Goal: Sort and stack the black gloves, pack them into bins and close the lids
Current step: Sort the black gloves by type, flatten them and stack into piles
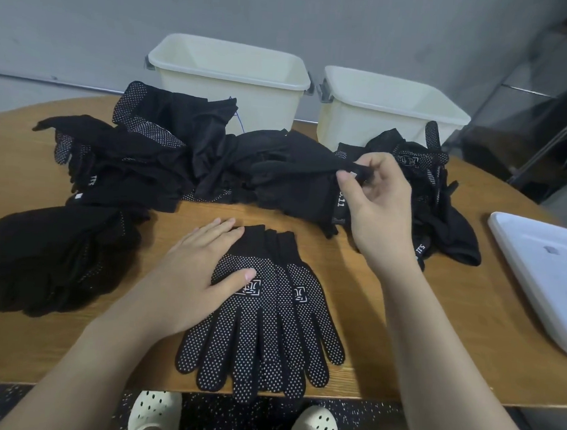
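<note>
While a flat stack of black knit gloves with white grip dots (265,314) lies at the near edge of the round wooden table (416,350), cuffs pointing away and fingertips reaching the table's rim, the left hand (201,276) rests on it with fingers straight and relaxed, the palm over the cuff end and the thumb lying across the dotted palm beside a white square logo. Just beyond the stack, the right hand (378,199) is raised over the table with thumb and forefinger pinching the cuff of a single black glove (297,170), which stretches leftward into the loose heap of unsorted black gloves (167,157) spread across the middle of the table. Some gloves in that heap show dotted palms, others plain black backs, and several cuffs carry small white lettering too small to read with certainty. A second, darker pile of black gloves (56,260) sits on the left side of the table, apart from the flat stack. Behind the heap, at the far edge, stand two cream plastic bins, the left bin (229,79) and the right bin (390,115), both open at the top with grey latches on their sides. A white plastic lid (539,274) lies flat at the table's right edge. Below the near rim, two pale perforated clogs (155,414) show on a dark speckled floor.
</note>
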Tool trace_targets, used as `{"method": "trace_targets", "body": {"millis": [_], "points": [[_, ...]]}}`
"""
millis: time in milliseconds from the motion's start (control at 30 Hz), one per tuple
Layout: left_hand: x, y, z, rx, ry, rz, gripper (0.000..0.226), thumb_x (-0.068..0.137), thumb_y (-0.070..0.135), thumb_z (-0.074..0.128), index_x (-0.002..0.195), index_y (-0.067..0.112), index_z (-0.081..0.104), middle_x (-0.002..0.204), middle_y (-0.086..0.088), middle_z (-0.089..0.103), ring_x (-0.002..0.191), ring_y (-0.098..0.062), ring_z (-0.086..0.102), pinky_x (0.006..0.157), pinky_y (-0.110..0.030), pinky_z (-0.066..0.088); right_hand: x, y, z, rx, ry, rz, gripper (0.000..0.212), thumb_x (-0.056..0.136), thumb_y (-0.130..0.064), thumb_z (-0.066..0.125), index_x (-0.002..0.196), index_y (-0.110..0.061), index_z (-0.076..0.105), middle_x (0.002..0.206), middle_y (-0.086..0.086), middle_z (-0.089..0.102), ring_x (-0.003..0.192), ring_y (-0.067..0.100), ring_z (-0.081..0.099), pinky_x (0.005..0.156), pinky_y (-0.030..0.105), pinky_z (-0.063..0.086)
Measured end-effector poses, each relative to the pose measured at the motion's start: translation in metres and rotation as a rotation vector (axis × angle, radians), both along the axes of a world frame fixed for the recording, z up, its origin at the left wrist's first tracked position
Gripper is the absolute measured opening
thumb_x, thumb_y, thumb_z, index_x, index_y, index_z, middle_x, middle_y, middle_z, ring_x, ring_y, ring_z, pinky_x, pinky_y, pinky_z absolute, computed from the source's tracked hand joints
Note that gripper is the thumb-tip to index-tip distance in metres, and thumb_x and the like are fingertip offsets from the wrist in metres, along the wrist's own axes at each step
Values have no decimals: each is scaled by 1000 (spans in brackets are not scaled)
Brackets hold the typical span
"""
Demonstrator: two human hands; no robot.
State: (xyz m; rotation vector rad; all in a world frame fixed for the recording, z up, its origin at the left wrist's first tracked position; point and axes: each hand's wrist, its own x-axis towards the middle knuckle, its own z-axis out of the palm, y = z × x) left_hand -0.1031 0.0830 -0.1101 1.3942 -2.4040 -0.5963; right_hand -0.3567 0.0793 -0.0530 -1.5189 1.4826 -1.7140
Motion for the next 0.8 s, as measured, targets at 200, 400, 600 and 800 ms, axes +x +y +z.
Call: {"method": "trace_targets", "body": {"millis": [200, 400, 600, 800], "points": [[-6, 5, 16, -81, 513, 211, 43, 98, 44, 57, 136, 25, 60, 132, 18, 64, 124, 4, 56, 105, -16, 42, 15, 21, 6, -21, -101, 158, 16, 95, -10, 68, 94, -22, 57, 95, 9, 60, 87, 17, 58, 82, 37, 50], [-5, 6, 40, 449, 1314, 235, 47, 101, 49, 47, 121, 11, 66, 112, 1, 78, 111, -13, 72, 91, -27, 55, 34, 28, 6, 67, -162, 369, 13, 90, -11, 69, 98, -17, 61, 92, 3, 65, 90, 18, 62, 86, 41, 53], [1, 16, 36, 516, 1208, 115, 33, 96, 32, 61, 112, 8, 77, 105, -12, 78, 103, -25, 74, 87, -31, 57, 46, 35, 2, 158, -110, 510, 14, 93, -5, 69, 101, -15, 65, 91, 1, 68, 88, 16, 65, 83, 36, 55], [1, 22, 30, 504, 1235, 108, 33, 87, 12, 68, 116, -2, 71, 112, -18, 76, 103, -27, 74, 83, -30, 58, 53, 41, 0, 227, -109, 560, 18, 94, 4, 67, 105, -10, 67, 90, -3, 72, 87, 13, 67, 80, 30, 55]]}}
